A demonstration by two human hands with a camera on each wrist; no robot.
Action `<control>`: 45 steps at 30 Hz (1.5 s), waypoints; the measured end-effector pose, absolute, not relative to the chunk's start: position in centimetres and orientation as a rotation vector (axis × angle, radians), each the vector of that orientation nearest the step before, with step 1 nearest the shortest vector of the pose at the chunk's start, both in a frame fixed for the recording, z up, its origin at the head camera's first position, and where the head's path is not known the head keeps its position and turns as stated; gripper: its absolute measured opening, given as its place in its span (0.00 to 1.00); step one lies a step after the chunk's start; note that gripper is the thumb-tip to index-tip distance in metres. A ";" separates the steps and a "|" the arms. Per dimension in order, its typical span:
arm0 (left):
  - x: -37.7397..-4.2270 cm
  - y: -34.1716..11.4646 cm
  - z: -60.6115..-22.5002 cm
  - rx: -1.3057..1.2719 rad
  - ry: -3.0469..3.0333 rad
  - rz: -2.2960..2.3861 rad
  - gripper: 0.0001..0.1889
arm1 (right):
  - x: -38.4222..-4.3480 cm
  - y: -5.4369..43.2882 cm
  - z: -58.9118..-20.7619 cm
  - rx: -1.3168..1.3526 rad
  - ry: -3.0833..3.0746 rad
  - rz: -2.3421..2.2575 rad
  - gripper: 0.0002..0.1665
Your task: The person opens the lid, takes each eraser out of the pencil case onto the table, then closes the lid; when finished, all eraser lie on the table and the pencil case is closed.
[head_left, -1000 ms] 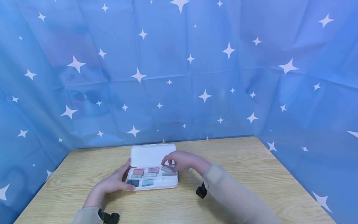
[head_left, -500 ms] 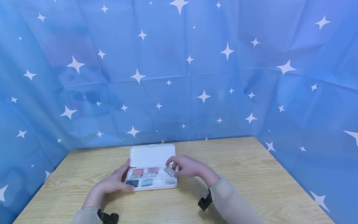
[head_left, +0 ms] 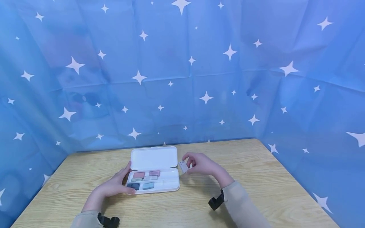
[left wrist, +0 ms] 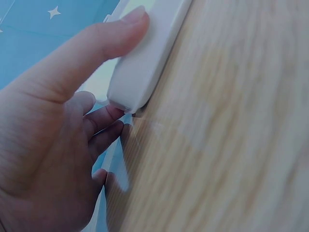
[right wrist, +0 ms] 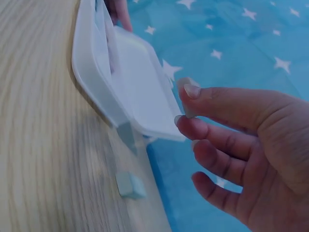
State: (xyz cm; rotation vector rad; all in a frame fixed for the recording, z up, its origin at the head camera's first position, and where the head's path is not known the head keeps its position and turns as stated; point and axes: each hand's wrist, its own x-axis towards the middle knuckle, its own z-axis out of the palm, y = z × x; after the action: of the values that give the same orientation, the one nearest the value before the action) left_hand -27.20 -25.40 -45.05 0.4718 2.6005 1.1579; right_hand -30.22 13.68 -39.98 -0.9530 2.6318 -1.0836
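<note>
A white hinged plastic case (head_left: pixel 168 185) lies on the table, its lid (head_left: pixel 154 158) raised at the back. My left hand (head_left: pixel 112 186) holds the case's left end, thumb at the front corner and fingers along the left side; the left wrist view shows the thumb (left wrist: pixel 123 36) against the wall. Just right of the case, my right hand (head_left: pixel 201 164) pinches a small pale grey rectangular block (head_left: pixel 183 166) between thumb and fingers. Inside the case are a red-pink block (head_left: pixel 139 175), a purple-pink one (head_left: pixel 154 173), a dark one (head_left: pixel 133 186), a light blue one (head_left: pixel 148 186) and pale ones.
In the right wrist view, a pale green block (right wrist: pixel 129 185) sits on the table beside the case. The wooden table (head_left: pixel 245 177) meets a blue curtain with white stars (head_left: pixel 182 79) at its back edge. Each wrist carries a black camera (head_left: pixel 216 201).
My right hand has lifted the pale block out of the case's right side and carried it right, past the edge. The left hand has stayed on the case.
</note>
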 end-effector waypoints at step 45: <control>-27.2 -25.3 -45.0 0.492 2.594 1.176 0.64 | -32.5 19.0 -44.1 -0.555 2.746 -1.130 0.22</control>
State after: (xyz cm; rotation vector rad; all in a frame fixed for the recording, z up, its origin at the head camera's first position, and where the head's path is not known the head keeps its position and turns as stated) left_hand -27.18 -25.34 -45.04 0.4922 2.5938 1.1761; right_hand -32.53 18.99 -44.08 -0.5553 2.7459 -1.1295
